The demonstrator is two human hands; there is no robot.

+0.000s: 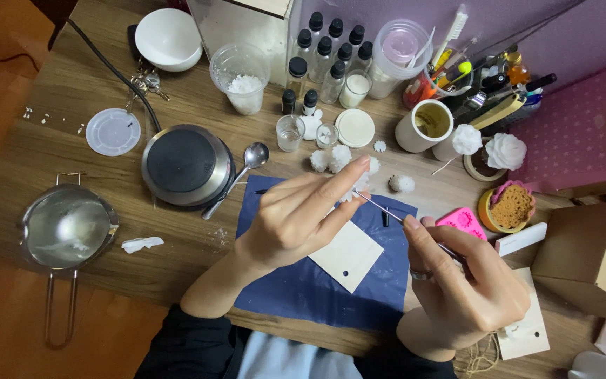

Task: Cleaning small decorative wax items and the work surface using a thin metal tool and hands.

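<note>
Wooden table [29, 151] carries many small things around a dark blue mat [317, 288] at the lower centre of the frame. At the left sits a round black hot plate [185, 163] with a metal spoon [243, 172] leaning beside it, and further left a steel pouring pot [68, 226] with a long handle. At the upper centre stand clear bottles with black caps [331, 52] and a plastic cup of white flakes [242, 77]. Small fluffy white wax flowers [331, 158] lie just behind the hands, and a pink silicone mould [463, 221] lies to the right. A cream card with a hole [348, 256] rests on the mat, partly covered by the left hand.

The left hand [296, 217] pinches a small white wax piece [356, 188] between thumb and forefinger, other fingers loosely curved. The right hand [468, 281], with a ring, is closed around thin metal tweezers [387, 208], whose tip meets the white piece above the mat.
</note>
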